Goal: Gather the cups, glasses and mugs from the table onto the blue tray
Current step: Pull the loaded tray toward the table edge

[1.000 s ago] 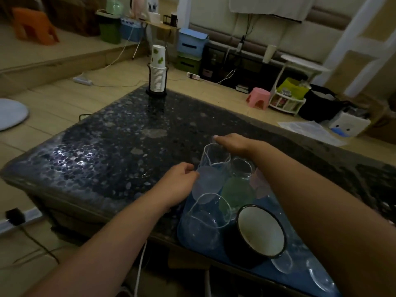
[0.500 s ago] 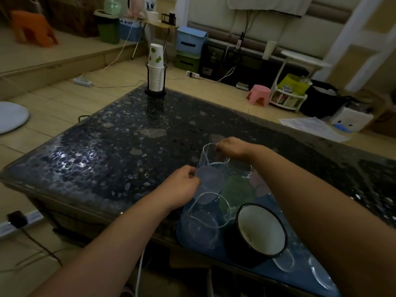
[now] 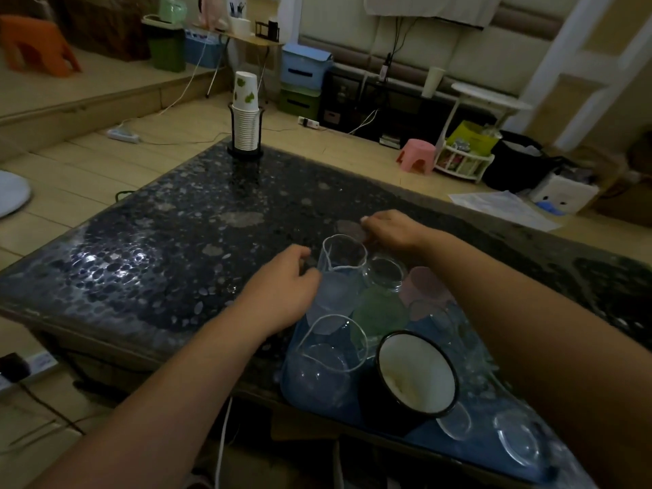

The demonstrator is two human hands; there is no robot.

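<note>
A blue tray [image 3: 483, 453] lies at the table's near right edge. It carries several clear glasses, a green tinted glass [image 3: 377, 308], a pink one [image 3: 423, 287] and a black mug [image 3: 416, 375] that is white inside. A tall clear glass [image 3: 340, 266] stands at the tray's far left corner. My left hand [image 3: 282, 287] holds its left side with curled fingers. My right hand [image 3: 391, 231] pinches its far rim. A wide spouted glass [image 3: 328, 361] stands just in front of it.
The dark pebbled table [image 3: 176, 241] holds a stack of paper cups [image 3: 246, 111] in a black holder at its far corner. On the floor beyond are a pink stool [image 3: 416, 155], a white rack [image 3: 465, 160], boxes and cables.
My right hand has drawn back from over the tall glass's mouth to its far rim. My left hand stays at the glass's side.
</note>
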